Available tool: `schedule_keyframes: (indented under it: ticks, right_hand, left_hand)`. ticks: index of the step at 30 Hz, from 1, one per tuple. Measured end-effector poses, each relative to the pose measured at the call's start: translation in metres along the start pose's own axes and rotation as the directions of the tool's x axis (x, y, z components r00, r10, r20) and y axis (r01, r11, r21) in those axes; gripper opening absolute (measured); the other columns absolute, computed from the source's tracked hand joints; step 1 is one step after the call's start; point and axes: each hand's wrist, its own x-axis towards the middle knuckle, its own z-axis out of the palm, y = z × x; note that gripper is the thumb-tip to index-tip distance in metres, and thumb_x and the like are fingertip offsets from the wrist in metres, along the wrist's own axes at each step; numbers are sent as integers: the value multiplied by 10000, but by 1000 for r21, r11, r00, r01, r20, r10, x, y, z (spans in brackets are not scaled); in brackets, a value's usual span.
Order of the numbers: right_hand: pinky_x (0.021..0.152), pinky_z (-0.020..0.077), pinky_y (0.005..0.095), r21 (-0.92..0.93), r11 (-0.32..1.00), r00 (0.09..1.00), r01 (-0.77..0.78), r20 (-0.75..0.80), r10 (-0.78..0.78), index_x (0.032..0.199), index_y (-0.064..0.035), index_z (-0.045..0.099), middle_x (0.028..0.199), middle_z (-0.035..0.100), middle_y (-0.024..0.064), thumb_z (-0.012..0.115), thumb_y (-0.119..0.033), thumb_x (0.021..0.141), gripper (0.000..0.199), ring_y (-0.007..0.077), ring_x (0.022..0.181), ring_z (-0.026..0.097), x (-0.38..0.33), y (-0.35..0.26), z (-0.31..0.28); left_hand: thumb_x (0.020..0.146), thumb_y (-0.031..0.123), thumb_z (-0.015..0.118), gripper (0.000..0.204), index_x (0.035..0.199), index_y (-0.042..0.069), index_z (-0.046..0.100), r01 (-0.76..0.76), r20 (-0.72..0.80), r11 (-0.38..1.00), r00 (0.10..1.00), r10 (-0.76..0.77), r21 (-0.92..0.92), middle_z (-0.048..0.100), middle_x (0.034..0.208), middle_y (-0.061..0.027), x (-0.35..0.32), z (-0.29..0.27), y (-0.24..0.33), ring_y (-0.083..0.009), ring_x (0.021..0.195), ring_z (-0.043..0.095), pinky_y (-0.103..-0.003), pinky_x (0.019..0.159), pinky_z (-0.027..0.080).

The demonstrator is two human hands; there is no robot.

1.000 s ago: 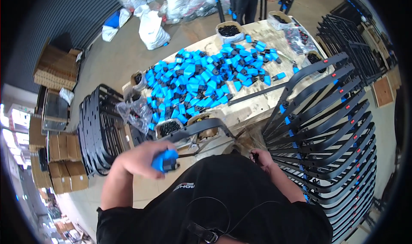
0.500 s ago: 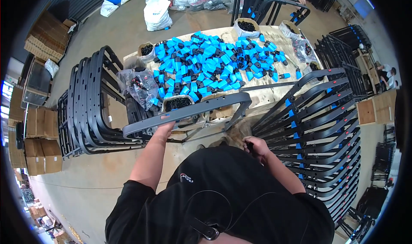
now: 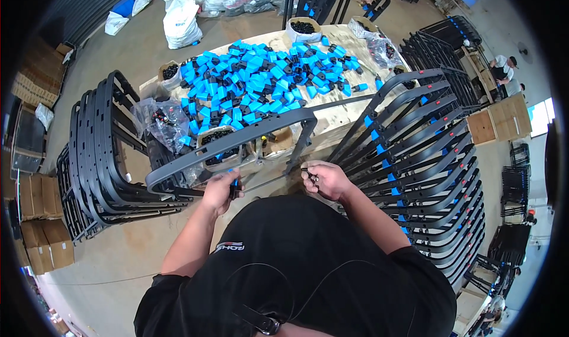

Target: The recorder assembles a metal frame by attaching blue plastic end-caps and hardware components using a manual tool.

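A black short-sleeved T-shirt (image 3: 338, 266) bears a white-and-red chest print (image 3: 230, 246); thin cord (image 3: 261, 264) and black strap (image 3: 253, 319), lower centre.

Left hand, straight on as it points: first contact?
Likely the long dark frame bar slanting across ahead of the left hand; depth is unclear, so it might pass under.

Smooth blue plastic catches a slight gloss on the caps (image 3: 255, 70) heaped at 12 o'clock, their black ends duller, over a table (image 3: 329, 121) of pale, unvarnished wood. The frame (image 3: 231, 140) toward 10 o'clock, like the stack (image 3: 409, 76) at 3, looks to be metal in a matt dark finish. Clear, crinkled plastic forms the bag (image 3: 169, 124) at 10; wrinkled white sacks (image 3: 181, 23) sit at 11, plain brown cardboard boxes (image 3: 37, 195) at 9, and matt black shirt cloth (image 3: 320, 248) at 6.
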Motion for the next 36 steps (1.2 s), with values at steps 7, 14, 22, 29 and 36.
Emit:
schedule_keyframes:
  ticks: [7,14,22,29,36]
  right_hand:
    - [512,390,272,-79,995,997,-58,47,62,1112,-3,605,819,581,63,553,-136,1009,176,147,635,515,5,-24,-26]
    - [491,378,267,-137,988,997,-72,23,76,1090,-1,617,804,584,60,555,-142,1009,174,136,629,519,6,-52,-73]
    - [479,371,279,-111,985,988,-130,73,139,1092,-16,607,788,591,70,537,-127,998,160,146,602,527,36,-62,-118]
    - [447,358,282,-154,981,991,-121,-76,110,996,-79,585,753,610,54,606,-134,954,72,145,574,551,58,-70,-113]
    - [496,387,265,-188,972,990,-143,-34,139,969,-74,620,781,623,37,661,-151,945,90,130,625,565,85,-69,-119]
  left_hand:
    - [990,456,634,435,969,22,652,-226,-138,935,953,271,274,601,808,-38,2,56,-8,-110,660,490,-246,596,389]
    - [935,196,675,214,974,5,586,-92,96,995,991,96,-43,649,863,-129,1,127,5,-217,767,653,-337,720,555]
    - [746,-27,599,471,1212,-17,540,41,206,982,979,-2,-183,617,931,-123,46,181,-27,-237,813,635,-336,767,556]
    - [845,49,584,220,1062,15,580,325,266,888,933,-244,-326,631,968,-127,61,211,-38,-240,820,637,-373,787,571]
    - [910,158,581,198,1040,8,574,170,16,977,985,-174,132,632,911,-120,116,195,-70,-201,799,602,-352,687,504]
